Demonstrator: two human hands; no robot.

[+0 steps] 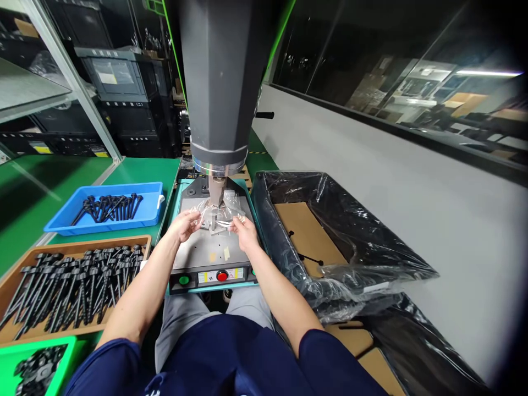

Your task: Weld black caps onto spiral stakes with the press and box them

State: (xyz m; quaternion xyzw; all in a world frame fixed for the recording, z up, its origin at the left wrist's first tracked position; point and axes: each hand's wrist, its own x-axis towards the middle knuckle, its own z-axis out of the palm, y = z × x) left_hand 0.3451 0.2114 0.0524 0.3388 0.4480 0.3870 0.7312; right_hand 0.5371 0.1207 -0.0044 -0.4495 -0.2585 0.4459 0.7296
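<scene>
A clear plastic film (225, 213) is stretched between my two hands beneath the metal tip (216, 190) of a large grey machine head (218, 77). My left hand (186, 224) pinches the film's left side. Its right side is pinched in my right hand (244, 230). Both hands are over the grey metal plate (198, 250) of the machine base. What lies under the film at the tip is too small to make out.
Blue tray (61, 224) and brown tray (146, 245) with black parts stand left, above a green bin (68, 363). A black-lined box (264, 220) with cardboard (307, 220) is on the right. Red button (222, 276) and green button (184, 280) line the base's front.
</scene>
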